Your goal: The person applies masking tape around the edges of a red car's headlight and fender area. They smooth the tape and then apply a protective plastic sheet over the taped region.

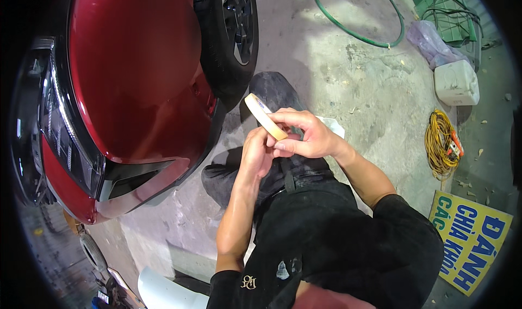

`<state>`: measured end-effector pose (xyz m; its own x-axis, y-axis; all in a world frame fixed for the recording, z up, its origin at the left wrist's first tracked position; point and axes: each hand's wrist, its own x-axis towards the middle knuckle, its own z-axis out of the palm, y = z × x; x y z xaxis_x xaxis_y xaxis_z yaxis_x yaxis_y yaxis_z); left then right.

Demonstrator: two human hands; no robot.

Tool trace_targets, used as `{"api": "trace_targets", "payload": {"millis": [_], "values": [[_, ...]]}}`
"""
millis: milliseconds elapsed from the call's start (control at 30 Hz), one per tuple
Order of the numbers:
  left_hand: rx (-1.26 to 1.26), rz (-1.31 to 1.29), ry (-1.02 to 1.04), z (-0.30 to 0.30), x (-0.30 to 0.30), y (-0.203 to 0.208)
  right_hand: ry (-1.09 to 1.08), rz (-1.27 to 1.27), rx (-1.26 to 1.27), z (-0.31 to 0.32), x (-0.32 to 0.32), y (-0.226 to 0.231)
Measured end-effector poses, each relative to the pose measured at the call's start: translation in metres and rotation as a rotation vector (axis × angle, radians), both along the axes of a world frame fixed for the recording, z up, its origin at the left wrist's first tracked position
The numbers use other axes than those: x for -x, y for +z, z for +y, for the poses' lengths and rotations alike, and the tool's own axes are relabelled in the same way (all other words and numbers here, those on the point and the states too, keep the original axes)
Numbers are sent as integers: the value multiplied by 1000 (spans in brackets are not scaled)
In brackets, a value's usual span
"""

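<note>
In the fingers (291, 118), a tape roll (265, 117) bearing print.

A red car (133, 75) and its wheel (231, 37) are blocking the left of the hands (309, 135), while open floor (380, 124) is stretching right to the yellow cord (436, 146).

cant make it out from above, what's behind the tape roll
Behind the tape roll show a dark trouser leg and part of the left hand. What the roll and the right hand cover there cannot be seen.
</note>
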<state>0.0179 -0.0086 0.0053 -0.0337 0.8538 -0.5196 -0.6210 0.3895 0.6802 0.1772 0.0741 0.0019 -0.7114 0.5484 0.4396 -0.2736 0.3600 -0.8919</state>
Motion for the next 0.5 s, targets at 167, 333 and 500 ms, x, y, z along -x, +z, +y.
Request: {"api": "trace_targets", "payload": {"millis": [167, 333, 500], "values": [[-20, -198, -206, -5, 17, -24, -14, 17, -36, 6, -2, -4], [-117, 180, -189, -15, 16, -14, 4, 4, 312, -1, 1, -4], [-712, 1475, 288, 0, 4, 26, -19, -70, 323, 4, -3, -7]]}}
